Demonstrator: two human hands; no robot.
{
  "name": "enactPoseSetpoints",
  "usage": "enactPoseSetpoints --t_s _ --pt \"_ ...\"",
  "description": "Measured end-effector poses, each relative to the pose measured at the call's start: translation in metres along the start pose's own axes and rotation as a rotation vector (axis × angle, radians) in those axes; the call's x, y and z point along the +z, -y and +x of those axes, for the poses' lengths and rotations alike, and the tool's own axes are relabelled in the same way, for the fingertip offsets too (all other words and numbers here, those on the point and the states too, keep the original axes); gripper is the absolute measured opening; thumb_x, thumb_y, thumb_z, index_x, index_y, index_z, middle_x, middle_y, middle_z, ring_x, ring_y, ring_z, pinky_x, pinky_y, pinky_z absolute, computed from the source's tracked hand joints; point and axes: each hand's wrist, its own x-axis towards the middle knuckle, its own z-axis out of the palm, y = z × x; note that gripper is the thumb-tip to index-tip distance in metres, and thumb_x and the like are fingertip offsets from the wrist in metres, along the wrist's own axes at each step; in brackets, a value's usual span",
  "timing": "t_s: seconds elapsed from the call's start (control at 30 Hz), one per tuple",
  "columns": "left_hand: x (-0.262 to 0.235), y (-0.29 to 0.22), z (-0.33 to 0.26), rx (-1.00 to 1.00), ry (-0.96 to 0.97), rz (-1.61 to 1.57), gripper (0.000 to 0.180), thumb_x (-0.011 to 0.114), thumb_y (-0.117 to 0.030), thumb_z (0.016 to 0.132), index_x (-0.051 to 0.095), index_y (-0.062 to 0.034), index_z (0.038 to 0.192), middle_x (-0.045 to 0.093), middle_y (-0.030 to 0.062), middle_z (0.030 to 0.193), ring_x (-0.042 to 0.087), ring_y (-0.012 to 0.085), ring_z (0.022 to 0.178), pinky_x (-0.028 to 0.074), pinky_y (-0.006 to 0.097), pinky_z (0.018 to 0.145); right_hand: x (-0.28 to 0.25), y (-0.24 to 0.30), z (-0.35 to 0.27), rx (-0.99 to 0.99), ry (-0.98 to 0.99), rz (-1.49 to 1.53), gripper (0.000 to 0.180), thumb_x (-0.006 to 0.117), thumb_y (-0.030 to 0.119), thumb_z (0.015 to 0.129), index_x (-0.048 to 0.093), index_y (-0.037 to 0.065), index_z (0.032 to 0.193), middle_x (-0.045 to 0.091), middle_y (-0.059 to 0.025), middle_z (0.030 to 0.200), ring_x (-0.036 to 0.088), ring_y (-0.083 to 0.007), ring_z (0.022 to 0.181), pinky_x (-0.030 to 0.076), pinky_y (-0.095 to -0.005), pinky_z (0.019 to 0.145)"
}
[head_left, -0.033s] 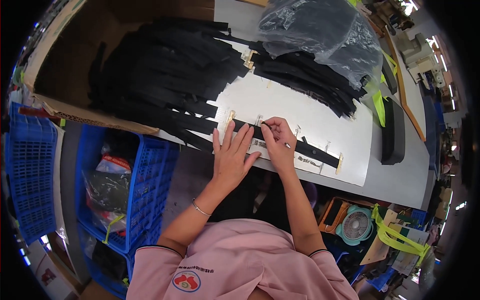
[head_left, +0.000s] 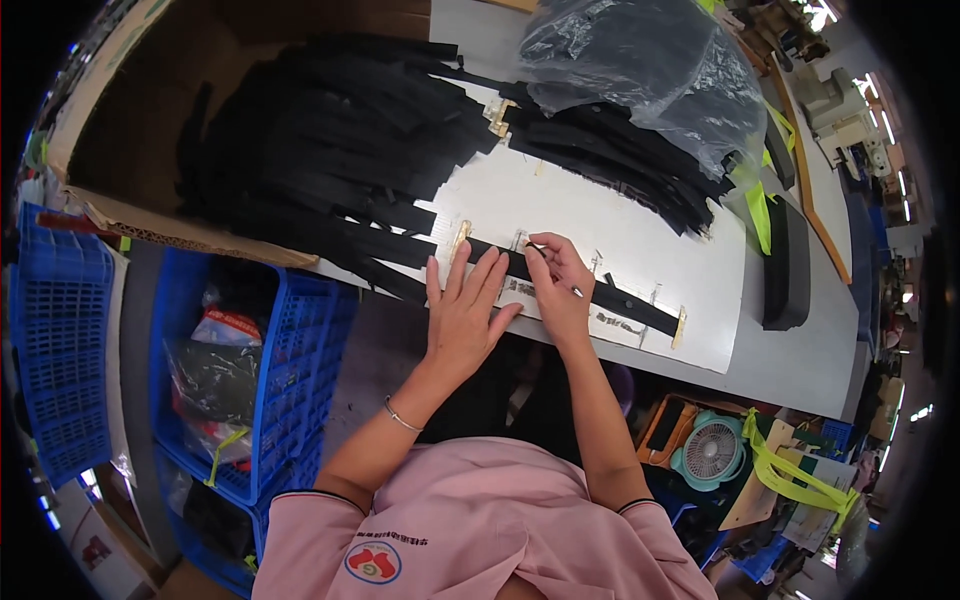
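Observation:
A black strip point(head_left: 630, 302) lies slantwise along the near edge of a white board point(head_left: 690, 270) that has pen marks and pale tape pieces on it. My left hand point(head_left: 462, 300) rests flat on the strip's left part, fingers spread and pointing away from me. Just right of it, my right hand point(head_left: 562, 285) pinches a slim pen point(head_left: 577, 292), whose silvery end shows below the fingers. The pen's other end is at the strip's upper edge, beside a mark on the board; its exact contact is hard to see.
At the left, a cardboard box point(head_left: 190, 240) lies open with a heap of black strips point(head_left: 330, 140) spilling from it. Farther back are more black strips point(head_left: 600, 150) under a clear plastic bag point(head_left: 640, 70). Blue crates point(head_left: 300, 350) stand below left; a small fan point(head_left: 714, 450) sits below right.
My right hand and the pen have shifted very slightly to the right. My left hand and the strip stay in place.

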Motion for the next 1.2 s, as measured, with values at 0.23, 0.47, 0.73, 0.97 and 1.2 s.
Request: enactPoseSetpoints --t_s 0.23,0.47,0.73,0.97,1.2 --pt "0.002 0.001 -0.002 -0.007 -0.014 -0.003 0.065 0.075 -0.036 0.09 0.056 -0.0063 0.145 0.051 0.0067 0.152 0.035 0.034 0.15 0.015 0.063 0.122 -0.003 0.0 -0.002 -0.011 0.013 0.001 0.008 0.072 0.002 0.096 0.069 -0.002 0.102 0.07 -0.0019 0.091 0.063 -0.0049 0.083 0.051 -0.0201 0.073" --pt "0.0 -0.001 -0.001 -0.029 0.006 -0.019 0.065 0.075 -0.034 0.09 0.055 -0.0088 0.147 0.051 0.0067 0.153 0.034 0.0337 0.151 0.012 0.061 0.123 -0.006 -0.01 0.001 -0.054 -0.019 -0.056 0.011 0.071 0.008 0.098 0.071 -0.001 0.105 0.072 -0.0028 0.092 0.064 -0.0061 0.081 0.051 -0.0213 0.072" --pt "-0.002 -0.002 0.0 -0.028 0.023 -0.021 0.065 0.075 -0.034 0.091 0.055 -0.0071 0.147 0.051 0.0076 0.153 0.033 0.0345 0.152 0.011 0.061 0.123 -0.005 -0.007 -0.001 -0.076 -0.004 -0.236 0.016 0.069 0.013 0.1 0.071 -0.003 0.101 0.073 -0.0055 0.088 0.065 -0.0085 0.076 0.053 -0.0246 0.069" --pt "-0.001 -0.002 0.0 -0.024 0.022 -0.011 0.065 0.075 -0.034 0.091 0.055 -0.0075 0.147 0.05 0.0073 0.153 0.033 0.0345 0.152 0.013 0.063 0.122 -0.004 -0.007 -0.001 -0.072 0.015 -0.236 0.014 0.07 0.011 0.099 0.07 -0.003 0.102 0.072 -0.0068 0.089 0.065 -0.0097 0.075 0.053 -0.0248 0.069" --pt "0.0 -0.001 0.0 -0.031 0.025 -0.025 0.066 0.075 -0.034 0.091 0.054 -0.0093 0.148 0.051 0.0074 0.153 0.034 0.0338 0.152 0.011 0.061 0.123 -0.002 -0.006 -0.001 -0.221 -0.017 -0.367 0.013 0.07 0.011 0.098 0.07 -0.002 0.102 0.072 -0.0088 0.09 0.068 -0.0126 0.074 0.053 -0.0263 0.066"
